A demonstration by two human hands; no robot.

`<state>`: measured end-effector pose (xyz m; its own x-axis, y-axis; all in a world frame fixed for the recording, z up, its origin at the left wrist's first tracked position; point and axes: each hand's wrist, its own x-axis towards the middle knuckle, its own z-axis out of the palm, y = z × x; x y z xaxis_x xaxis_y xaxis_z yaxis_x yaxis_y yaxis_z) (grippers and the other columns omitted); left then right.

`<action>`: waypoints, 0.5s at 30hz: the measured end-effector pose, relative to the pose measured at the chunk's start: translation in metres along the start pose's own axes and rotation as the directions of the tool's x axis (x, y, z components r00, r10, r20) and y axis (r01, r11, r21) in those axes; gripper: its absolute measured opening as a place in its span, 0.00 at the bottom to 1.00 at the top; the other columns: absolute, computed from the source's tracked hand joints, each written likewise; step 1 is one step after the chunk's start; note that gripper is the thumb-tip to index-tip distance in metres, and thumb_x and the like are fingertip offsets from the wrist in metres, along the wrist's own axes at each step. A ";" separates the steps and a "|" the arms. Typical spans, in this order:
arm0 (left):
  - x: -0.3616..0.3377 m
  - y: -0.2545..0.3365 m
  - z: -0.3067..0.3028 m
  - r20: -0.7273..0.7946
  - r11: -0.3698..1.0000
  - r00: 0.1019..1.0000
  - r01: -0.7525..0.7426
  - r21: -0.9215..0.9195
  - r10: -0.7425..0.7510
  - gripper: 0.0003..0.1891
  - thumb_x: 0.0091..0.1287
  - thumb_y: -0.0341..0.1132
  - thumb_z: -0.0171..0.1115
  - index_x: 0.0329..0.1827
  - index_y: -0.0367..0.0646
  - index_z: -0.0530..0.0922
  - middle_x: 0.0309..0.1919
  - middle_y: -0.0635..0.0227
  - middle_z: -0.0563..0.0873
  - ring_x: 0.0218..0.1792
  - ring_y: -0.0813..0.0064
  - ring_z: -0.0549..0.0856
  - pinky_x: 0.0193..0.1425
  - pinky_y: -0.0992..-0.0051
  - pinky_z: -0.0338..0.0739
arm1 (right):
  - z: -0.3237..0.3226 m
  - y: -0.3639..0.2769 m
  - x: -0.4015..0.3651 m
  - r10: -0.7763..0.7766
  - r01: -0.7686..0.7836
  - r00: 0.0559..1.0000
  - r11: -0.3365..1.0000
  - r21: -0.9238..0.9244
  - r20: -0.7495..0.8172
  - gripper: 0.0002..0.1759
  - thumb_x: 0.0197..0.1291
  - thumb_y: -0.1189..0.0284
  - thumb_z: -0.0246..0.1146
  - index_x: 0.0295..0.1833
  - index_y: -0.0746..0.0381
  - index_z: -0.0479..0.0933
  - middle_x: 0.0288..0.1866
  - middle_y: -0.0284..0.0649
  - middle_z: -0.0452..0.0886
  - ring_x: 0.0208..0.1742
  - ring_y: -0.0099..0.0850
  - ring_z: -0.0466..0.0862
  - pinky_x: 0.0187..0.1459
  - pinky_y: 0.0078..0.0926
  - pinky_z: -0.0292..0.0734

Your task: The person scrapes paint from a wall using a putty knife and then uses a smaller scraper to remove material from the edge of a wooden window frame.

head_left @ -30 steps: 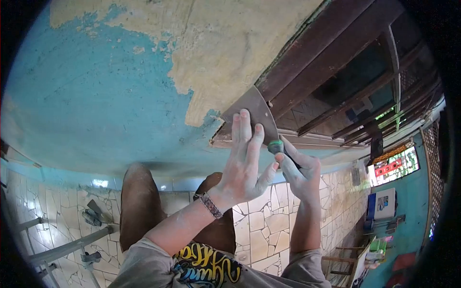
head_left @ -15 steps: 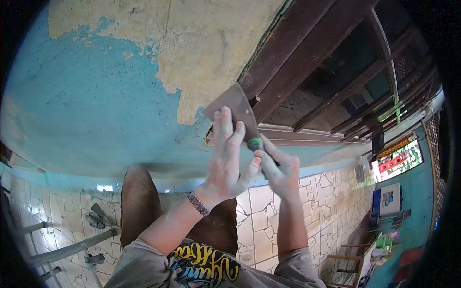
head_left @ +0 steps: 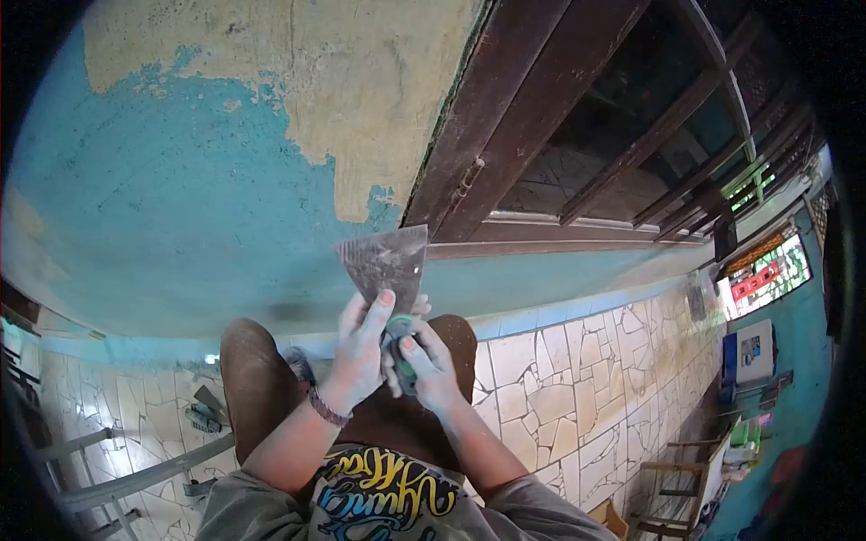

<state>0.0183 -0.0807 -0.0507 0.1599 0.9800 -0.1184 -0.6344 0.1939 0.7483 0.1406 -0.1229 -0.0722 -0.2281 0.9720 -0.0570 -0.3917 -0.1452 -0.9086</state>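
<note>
A broad putty knife points up in front of me, its wide grey blade dusty and streaked. My right hand is wrapped round its dark green handle, thumb lying along it. My left hand pinches the base of the blade, thumb on the near face and some fingers hidden behind. Both hands are coated in pale dust. Just beyond the blade is the wall, its blue paint stripped to a cream patch higher up. The blade looks apart from the wall, but overlaps it in view.
A brown wooden window frame with glass panes and a bolt runs up the right. Metal rails stand at lower left, near another flat-bladed tool on the tiled floor. A small wooden stand is at lower right.
The putty knife has come down and away from the wall's edge by the window frame, toward my lap. My left hand has gone from lying flat on the blade to gripping its base.
</note>
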 end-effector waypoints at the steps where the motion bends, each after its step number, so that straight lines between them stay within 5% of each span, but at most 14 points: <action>1: 0.004 0.005 -0.004 0.048 0.999 0.998 0.034 0.017 -0.035 0.20 0.77 0.42 0.51 0.58 0.31 0.72 0.48 0.51 0.83 0.49 0.62 0.85 0.54 0.65 0.81 | 0.005 0.004 0.006 -0.024 0.022 0.999 0.999 0.041 0.040 0.19 0.73 0.60 0.54 0.61 0.60 0.66 0.34 0.41 0.76 0.22 0.28 0.76 0.21 0.22 0.73; 5: 0.017 0.015 -0.025 0.135 0.994 0.991 -0.036 0.102 0.022 0.21 0.76 0.44 0.52 0.55 0.30 0.74 0.43 0.49 0.86 0.46 0.60 0.87 0.48 0.64 0.85 | 0.016 0.027 0.036 -0.030 0.015 0.995 0.987 0.161 0.092 0.20 0.74 0.60 0.52 0.63 0.61 0.66 0.38 0.39 0.76 0.27 0.26 0.77 0.25 0.22 0.74; 10: 0.026 0.024 -0.032 0.040 0.960 0.995 -0.099 0.263 0.091 0.21 0.73 0.46 0.59 0.33 0.33 0.84 0.33 0.59 0.88 0.38 0.75 0.85 0.42 0.75 0.80 | 0.040 0.036 0.056 -0.201 0.160 0.971 0.949 -0.273 -0.130 0.24 0.77 0.58 0.48 0.61 0.66 0.72 0.43 0.36 0.78 0.40 0.21 0.76 0.42 0.21 0.73; 15: 0.039 0.031 -0.034 -0.041 0.907 0.984 -0.141 0.397 0.171 0.19 0.72 0.43 0.61 0.30 0.34 0.84 0.28 0.65 0.87 0.30 0.81 0.82 0.35 0.79 0.77 | 0.046 0.048 0.076 -0.349 0.258 0.920 0.880 -0.398 -0.177 0.23 0.77 0.59 0.48 0.55 0.69 0.75 0.43 0.37 0.81 0.43 0.22 0.76 0.47 0.24 0.73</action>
<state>-0.0211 -0.0354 -0.0547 0.0175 0.9997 -0.0152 -0.2971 0.0197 0.9546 0.0636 -0.0645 -0.1016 0.0844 0.9778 0.1920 -0.0488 0.1965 -0.9793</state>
